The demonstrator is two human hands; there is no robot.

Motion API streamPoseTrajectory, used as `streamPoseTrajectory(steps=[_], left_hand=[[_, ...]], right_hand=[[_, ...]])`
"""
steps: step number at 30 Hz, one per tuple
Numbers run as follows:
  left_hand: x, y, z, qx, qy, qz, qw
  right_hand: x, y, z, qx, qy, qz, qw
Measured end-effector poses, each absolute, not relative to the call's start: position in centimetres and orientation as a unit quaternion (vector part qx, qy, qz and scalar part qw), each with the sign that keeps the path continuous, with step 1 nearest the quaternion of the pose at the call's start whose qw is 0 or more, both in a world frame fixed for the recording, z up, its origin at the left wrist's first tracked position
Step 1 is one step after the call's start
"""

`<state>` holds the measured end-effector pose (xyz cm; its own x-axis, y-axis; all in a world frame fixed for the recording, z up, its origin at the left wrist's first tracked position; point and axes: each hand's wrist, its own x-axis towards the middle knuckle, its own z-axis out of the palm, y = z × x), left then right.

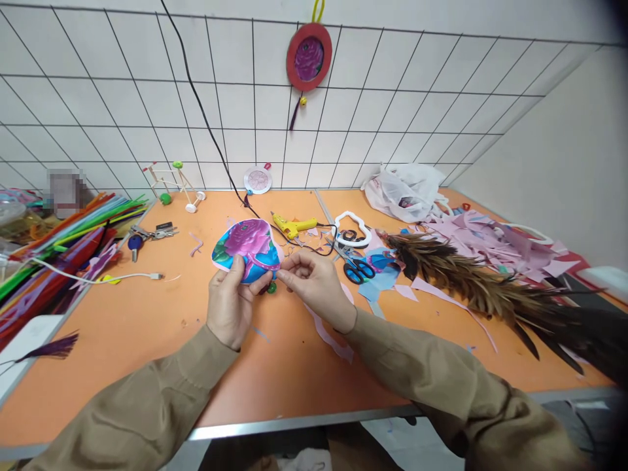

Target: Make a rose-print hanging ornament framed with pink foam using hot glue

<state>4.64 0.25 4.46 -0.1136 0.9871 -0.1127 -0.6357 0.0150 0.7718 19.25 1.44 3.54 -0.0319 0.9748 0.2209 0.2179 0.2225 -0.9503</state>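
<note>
My left hand [230,306] grips a rounded piece of floral fabric [245,241], blue with a large pink flower and a pale pink edge, held just above the orange table. The thumb lies on its front and the fingers curl round its lower side. At the piece's lower right edge, my right hand [314,281] has thumb and index finger pinched together; whatever lies between those fingertips is too small to make out. A small dark green bead [271,288] shows just below the fabric. Behind it, a yellow glue gun [294,226] lies on the table.
Black-handled scissors [359,271], a white cloud-shaped frame [354,227] and brown feathers [461,275] lie to the right, among pink scraps [490,242]. Pipe cleaners [73,245], keys [135,243] and a white cable [98,280] are left. A black cord [196,91] hangs down to the table.
</note>
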Motion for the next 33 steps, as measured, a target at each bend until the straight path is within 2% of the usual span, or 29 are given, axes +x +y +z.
streamPoseTrajectory(steps=[12, 20, 24, 30, 33], left_hand=[[5.0, 0.3, 4.0, 0.225, 0.339, 0.667, 0.624], [5.0, 0.2, 4.1, 0.226, 0.357, 0.651, 0.63], [5.1, 0.2, 4.0, 0.218, 0.36, 0.65, 0.633], [5.0, 0.4, 4.0, 0.217, 0.358, 0.65, 0.635], [5.0, 0.4, 3.9, 0.213, 0.358, 0.65, 0.636]], right_hand=[[18.7, 1.2, 3.8, -0.449, -0.572, 0.439, 0.528], [18.7, 1.8, 4.4, -0.44, -0.486, 0.529, 0.538], [18.7, 1.7, 4.3, -0.43, -0.549, 0.455, 0.554], [19.4, 1.4, 3.9, -0.421, -0.693, 0.199, 0.551], [19.4, 1.4, 3.8, -0.419, -0.694, 0.203, 0.549]])
